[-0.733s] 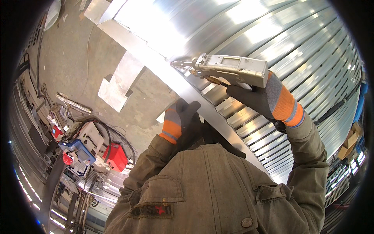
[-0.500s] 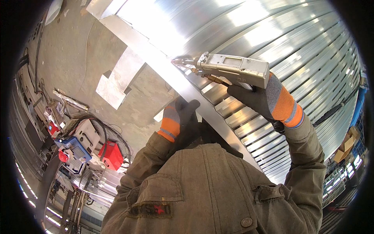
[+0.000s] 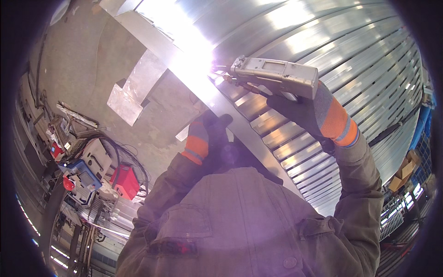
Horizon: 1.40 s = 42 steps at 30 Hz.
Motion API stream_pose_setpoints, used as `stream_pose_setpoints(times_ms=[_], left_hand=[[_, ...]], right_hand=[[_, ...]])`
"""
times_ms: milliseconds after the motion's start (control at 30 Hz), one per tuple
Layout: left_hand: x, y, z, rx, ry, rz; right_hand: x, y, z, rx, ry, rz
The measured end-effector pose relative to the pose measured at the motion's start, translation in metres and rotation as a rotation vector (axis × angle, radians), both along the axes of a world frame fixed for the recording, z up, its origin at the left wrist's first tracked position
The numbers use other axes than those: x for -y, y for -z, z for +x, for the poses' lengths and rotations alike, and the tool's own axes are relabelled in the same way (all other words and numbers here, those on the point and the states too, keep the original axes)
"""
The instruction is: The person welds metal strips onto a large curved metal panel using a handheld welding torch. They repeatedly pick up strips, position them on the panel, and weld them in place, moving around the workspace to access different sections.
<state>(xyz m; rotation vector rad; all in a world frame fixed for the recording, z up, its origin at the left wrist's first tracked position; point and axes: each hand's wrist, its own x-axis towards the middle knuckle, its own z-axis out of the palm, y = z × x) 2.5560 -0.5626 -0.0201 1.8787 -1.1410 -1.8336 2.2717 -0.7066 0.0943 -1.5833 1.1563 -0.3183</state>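
Note:
My right hand point(image 3: 302, 111), in a dark glove with grey and orange cuff, is closed round the grip of a silver boxy welding gun point(image 3: 279, 74). The gun's nozzle points left at the flat metal edge strip point(image 3: 251, 138) of a large slatted metal panel point(image 3: 323, 124). A dazzling white-violet glare point(image 3: 194, 57) covers the strip at the tip and hides the joint. Nearer to me, my left hand point(image 3: 210, 134), gloved alike, grips the edge strip's left side; one digit lies against the strip and its other fingers are mostly hidden.
Pale angular sheet offcuts point(image 3: 134, 87) lie on the concrete floor point(image 3: 69, 78) left of the panel. Farther left stand a red box point(image 3: 124, 181), a blue-framed machine point(image 3: 83, 173) and coiled black cables point(image 3: 138, 157). Cardboard boxes point(image 3: 401, 175) sit at the right.
A bright arc glare has flared up at the gun's tip, with a violet haze over the picture. The view has shifted slightly; both hands keep nearly the same places on the gun and strip.

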Motion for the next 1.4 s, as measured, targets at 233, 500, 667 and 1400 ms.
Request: stream_pose_setpoints(times_ms=[233,500,667,1400], left_hand=[[0.01,-0.007,-0.004,-0.09,-0.227,0.281],[0.015,-0.014,-0.005,-0.125,-0.288,0.389],[0.018,-0.014,-0.005,-0.125,-0.288,0.376],[0.01,0.0,0.002,-0.024,0.053,0.091]], right_hand=[[0.002,0.0,0.001,0.068,0.02,-0.009],[0.001,-0.002,0.0,0.022,0.056,0.166],[0.001,-0.002,-0.003,-0.01,0.036,0.188],[-0.009,0.013,-0.017,-0.07,-0.038,0.025]])
